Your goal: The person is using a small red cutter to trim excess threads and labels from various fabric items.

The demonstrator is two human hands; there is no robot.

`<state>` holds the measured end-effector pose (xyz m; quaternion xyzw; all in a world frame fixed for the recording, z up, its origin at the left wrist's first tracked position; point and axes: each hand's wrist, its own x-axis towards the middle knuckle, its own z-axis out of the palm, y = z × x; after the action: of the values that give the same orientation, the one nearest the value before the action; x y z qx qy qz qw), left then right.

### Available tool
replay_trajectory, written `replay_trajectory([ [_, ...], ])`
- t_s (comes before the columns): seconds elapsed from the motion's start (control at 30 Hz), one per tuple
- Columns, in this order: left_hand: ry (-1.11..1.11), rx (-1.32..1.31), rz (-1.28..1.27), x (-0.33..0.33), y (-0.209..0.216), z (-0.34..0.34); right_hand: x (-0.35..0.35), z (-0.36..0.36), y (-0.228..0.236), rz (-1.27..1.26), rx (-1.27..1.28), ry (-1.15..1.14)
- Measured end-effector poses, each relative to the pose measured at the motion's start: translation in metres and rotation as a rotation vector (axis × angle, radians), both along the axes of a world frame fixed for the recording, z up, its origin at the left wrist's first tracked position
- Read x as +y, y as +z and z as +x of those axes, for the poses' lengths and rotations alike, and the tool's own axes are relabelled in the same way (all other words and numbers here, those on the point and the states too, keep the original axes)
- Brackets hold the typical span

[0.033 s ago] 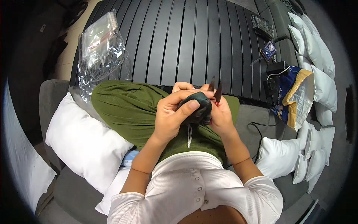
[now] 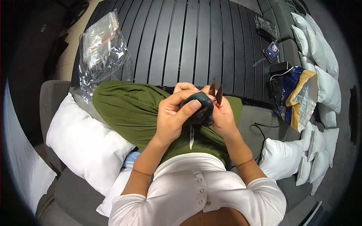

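Dark cloth near slatted table

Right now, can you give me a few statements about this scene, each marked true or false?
1. The left hand holds a dark bundle. True.
2. The right hand is empty. False: it holds dark pointed blades.
3. The trousers are red. False: they are green.
4. White pillows lie both left and right of the trousers. True.
5. The plastic bags lie at the right of the table. False: they lie at its left.
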<state>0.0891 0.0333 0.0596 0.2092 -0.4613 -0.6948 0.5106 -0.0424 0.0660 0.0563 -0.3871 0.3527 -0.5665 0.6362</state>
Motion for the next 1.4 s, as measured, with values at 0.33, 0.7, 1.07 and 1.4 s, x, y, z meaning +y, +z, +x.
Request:
replay_trajectory([
  [0.33,0.015,0.129,0.366,0.004,0.025,0.002,-0.006,-0.031,0.006,-0.022,0.435,-0.237],
  [0.7,-0.156,0.076,0.429,0.002,0.029,0.005,0.006,-0.042,0.031,-0.114,0.819,-0.112],
  [1.07,-0.212,-0.137,0.337,0.003,0.035,0.003,0.016,-0.028,0.039,-0.314,0.946,-0.028],
  [1.4,-0.172,-0.273,0.167,0.004,0.042,0.004,0.016,-0.031,0.043,-0.321,1.009,-0.036],
])
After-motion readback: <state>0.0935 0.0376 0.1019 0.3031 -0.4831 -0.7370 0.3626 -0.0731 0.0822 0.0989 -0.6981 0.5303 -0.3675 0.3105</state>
